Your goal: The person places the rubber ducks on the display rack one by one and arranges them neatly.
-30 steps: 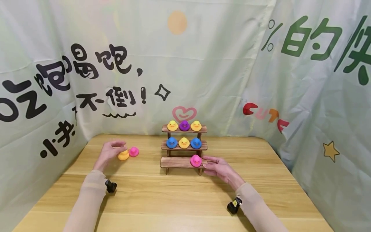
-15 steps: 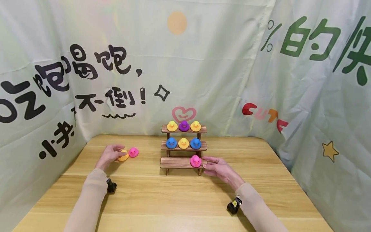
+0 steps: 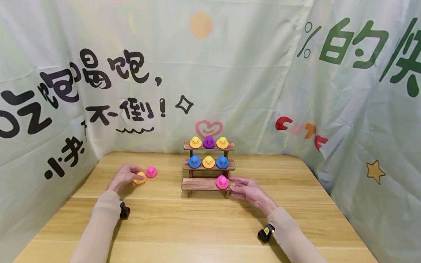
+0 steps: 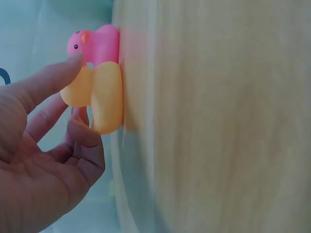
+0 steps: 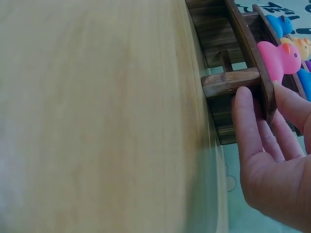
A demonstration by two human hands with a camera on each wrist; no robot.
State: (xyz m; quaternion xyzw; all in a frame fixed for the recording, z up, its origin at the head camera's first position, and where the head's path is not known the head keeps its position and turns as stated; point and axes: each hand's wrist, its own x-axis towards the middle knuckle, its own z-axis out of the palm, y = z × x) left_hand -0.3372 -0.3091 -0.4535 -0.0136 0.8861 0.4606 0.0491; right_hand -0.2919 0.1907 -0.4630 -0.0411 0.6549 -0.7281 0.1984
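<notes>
My left hand [image 3: 125,176] pinches a yellow-orange rubber duck [image 4: 108,99] between thumb and fingers. The duck sits on the table, right beside a pink rubber duck [image 3: 151,172]. My right hand [image 3: 251,191] holds the right end of a three-tier wooden display stand [image 3: 200,184], with the thumb at the board's top edge and a finger under it, by the leg. Another pink duck [image 3: 222,182] stands on the lowest tier near that thumb. The middle tier bears a yellow duck [image 3: 208,162] between two blue ones; on the top tier, a purple duck [image 3: 209,142] stands between two yellow ones.
The wooden table [image 3: 197,226] runs back to a printed cloth [image 3: 243,84] that hangs behind and along both sides. The bottom tier's bare left part [image 3: 194,183] faces the left hand's side.
My left hand has lowered slightly onto the yellow-orange duck, its thumb and fingers now closed about it. My right hand stays at the stand's end, and the ducks on the tiers have not moved.
</notes>
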